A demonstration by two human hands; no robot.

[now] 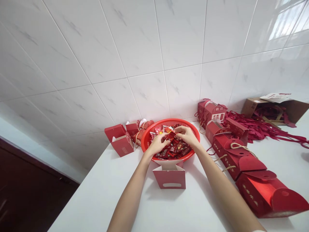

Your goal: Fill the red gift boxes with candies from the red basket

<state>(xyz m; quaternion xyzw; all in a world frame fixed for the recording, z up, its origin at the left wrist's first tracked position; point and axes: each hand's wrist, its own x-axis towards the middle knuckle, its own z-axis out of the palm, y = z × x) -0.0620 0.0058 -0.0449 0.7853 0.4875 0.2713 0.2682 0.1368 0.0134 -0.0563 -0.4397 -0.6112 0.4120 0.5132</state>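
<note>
A round red plastic basket (pixel 196 151) holds many small wrapped candies (pixel 172 149), mostly red. Both of my hands are over it. My left hand (pixel 158 144) is at the left of the pile, thumb and fingers bent around something I cannot make out. On the right, my right hand (pixel 186 135) has its fingertips curled at the candies, near a red wrapper between the two hands; what it grips is too small to tell. In front of the basket stands an open red paper box (pixel 170 178) with a white oval on its front.
Several red gift boxes with cord handles (pixel 241 158) line the right side. Dark red ribbons (pixel 251 129) spread behind them, beside a cardboard box (pixel 298 111). Open red boxes (pixel 123 145) stand left of the basket. A tiled wall borders the white table (pixel 96 196).
</note>
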